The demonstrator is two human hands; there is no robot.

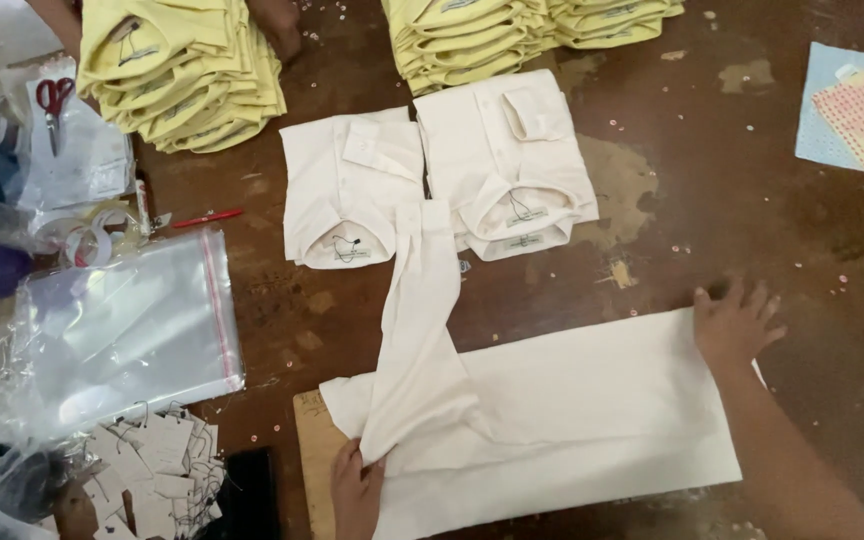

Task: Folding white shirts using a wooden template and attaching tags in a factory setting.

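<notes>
A cream shirt (592,400) lies flat across a wooden board (314,450) near the table's front edge. One sleeve (420,330) is folded up and points away from me. My left hand (354,490) pinches the shirt's cloth at the base of that sleeve. My right hand (734,325) rests with fingers spread on the shirt's far right corner, pressing it down. Two folded cream shirts (352,185) (507,160) lie side by side just beyond the sleeve's tip.
Stacks of folded yellow shirts (187,70) (472,35) sit at the back; another person's hand (277,25) is by the left stack. Clear plastic bags (127,330), paper tags (157,470), red scissors (52,100), a red pen (207,217) lie left. Patterned papers (857,115) lie right.
</notes>
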